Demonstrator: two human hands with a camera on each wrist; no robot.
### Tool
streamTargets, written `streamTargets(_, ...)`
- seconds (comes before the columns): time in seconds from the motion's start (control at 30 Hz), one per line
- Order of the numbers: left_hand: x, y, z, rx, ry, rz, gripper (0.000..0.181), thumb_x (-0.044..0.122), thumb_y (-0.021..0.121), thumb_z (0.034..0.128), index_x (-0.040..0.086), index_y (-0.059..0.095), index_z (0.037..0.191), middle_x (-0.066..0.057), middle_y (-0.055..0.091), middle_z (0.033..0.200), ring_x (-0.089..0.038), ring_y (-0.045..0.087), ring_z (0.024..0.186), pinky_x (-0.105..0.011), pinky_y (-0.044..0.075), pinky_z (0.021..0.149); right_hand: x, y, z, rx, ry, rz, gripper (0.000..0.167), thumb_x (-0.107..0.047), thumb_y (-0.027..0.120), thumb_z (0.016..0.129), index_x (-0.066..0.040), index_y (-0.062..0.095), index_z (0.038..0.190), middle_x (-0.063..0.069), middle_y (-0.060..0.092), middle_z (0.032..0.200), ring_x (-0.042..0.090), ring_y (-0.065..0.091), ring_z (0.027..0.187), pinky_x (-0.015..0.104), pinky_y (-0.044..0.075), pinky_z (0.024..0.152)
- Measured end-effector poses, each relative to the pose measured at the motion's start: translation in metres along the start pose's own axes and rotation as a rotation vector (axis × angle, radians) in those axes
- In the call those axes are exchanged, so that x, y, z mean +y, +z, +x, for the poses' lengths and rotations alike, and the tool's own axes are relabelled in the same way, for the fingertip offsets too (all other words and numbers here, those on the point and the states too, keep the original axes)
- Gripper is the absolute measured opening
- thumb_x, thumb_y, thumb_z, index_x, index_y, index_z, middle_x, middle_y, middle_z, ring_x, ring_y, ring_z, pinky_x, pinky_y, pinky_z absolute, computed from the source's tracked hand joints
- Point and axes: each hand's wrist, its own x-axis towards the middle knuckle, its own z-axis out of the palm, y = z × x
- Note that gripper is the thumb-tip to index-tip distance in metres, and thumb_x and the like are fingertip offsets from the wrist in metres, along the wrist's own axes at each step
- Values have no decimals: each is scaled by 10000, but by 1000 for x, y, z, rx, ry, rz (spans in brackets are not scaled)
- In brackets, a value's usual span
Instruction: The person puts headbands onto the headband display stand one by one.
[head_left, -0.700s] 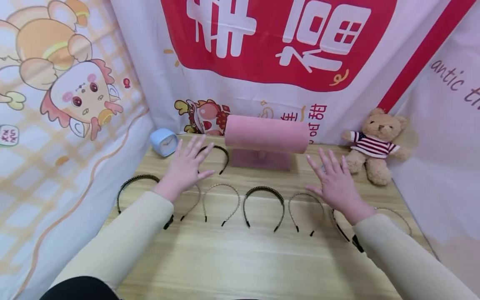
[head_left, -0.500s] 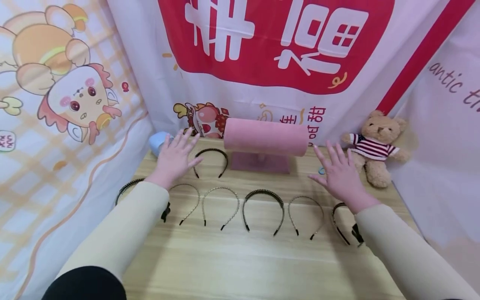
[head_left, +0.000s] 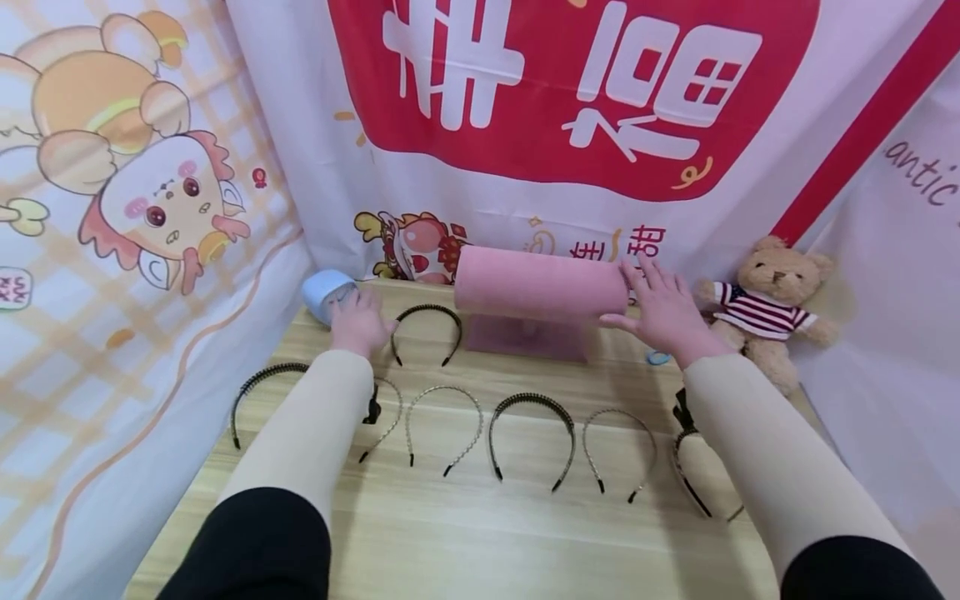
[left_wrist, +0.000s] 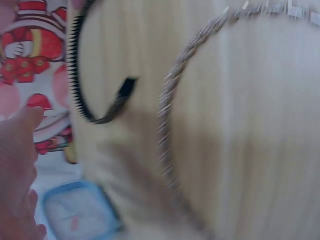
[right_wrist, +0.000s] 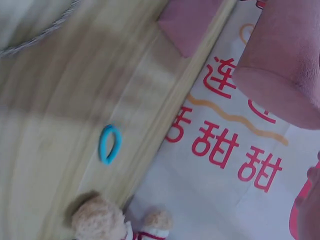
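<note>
In the head view my left hand is at the back left, its fingers over the front of a light-blue clock. Whether they touch it I cannot tell. A black toothed headband lies just right of that hand. My right hand, fingers spread, is at the right end of a pink padded roll on a stand; contact is unclear. The right wrist view shows the roll's end and, at the edge, part of the hand. The left wrist view shows the left hand beside the clock.
Several headbands lie in a row, among them a braided one and a wide black one. Sleeves partly cover the outer ones. A teddy bear sits at the back right. Near it lies a small blue ring. Printed cloths hang behind and beside the table.
My left hand has moved left, then back right and lower, to the clock. My right hand has risen toward the roll's right end. The camera view has shifted slightly.
</note>
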Motion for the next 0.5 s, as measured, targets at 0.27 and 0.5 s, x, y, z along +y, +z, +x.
streamTargets(0.27,11,29,7,-103,-75,-116,622,406,431,1022,-41,419,1454,-279,331,1514,-476,275,1387,-631,227,1116,-5,14,26,23,-34,143,1264,-577,831,706,-134,53,1598,222,93,1613,475,164,1427,625,153,1138)
streamTargets(0.5,10,56,23,-7,-173,-283,480,258,562,964,-90,530,1292,-327,453,1258,-459,514,1125,-575,454,958,-4,28,31,63,3,169,1247,-455,918,646,-91,167,1572,216,149,1600,522,281,1353,646,253,1097)
